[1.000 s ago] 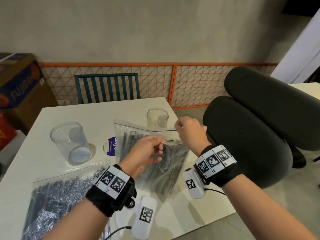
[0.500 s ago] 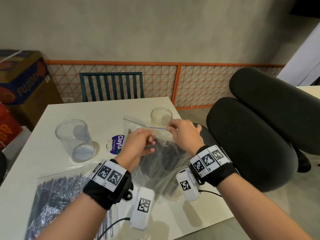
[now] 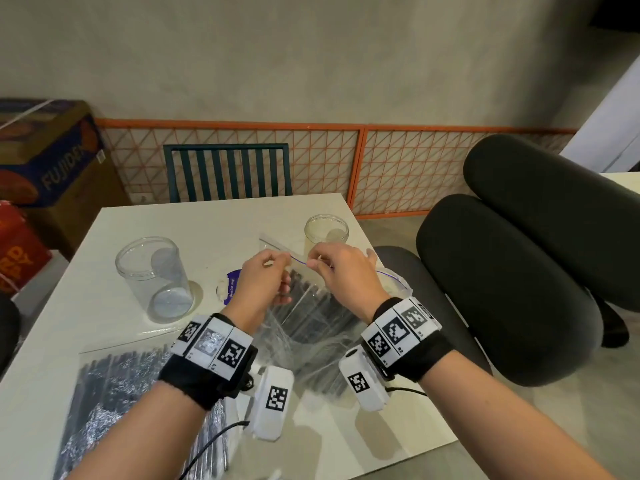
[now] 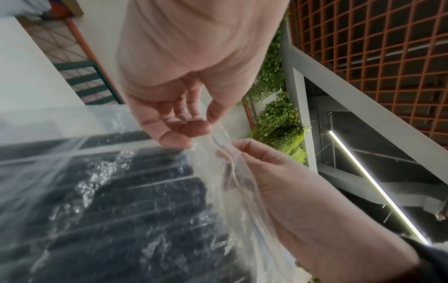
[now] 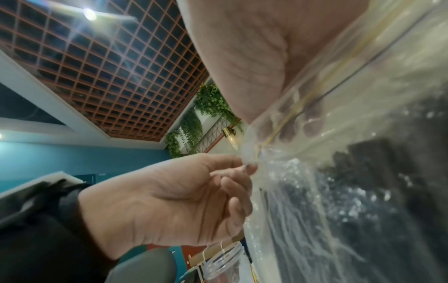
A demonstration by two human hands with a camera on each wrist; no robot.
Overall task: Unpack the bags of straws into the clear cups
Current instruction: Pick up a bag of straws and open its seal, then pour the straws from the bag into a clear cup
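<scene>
A person's left hand [image 3: 260, 282] and right hand [image 3: 341, 271] pinch the zip-seal top edge of a clear bag of black straws [image 3: 311, 317], held tilted above a white table [image 3: 86, 323]. Each hand nips the seal between thumb and forefinger, the other fingers loosely curled; the bag's body hangs below and between the wrists. A large clear cup [image 3: 154, 278] stands upright to the left, a smaller clear cup [image 3: 326, 232] just beyond the fingertips, and a second bag of straws [image 3: 114, 393] lies flat near the left forearm
</scene>
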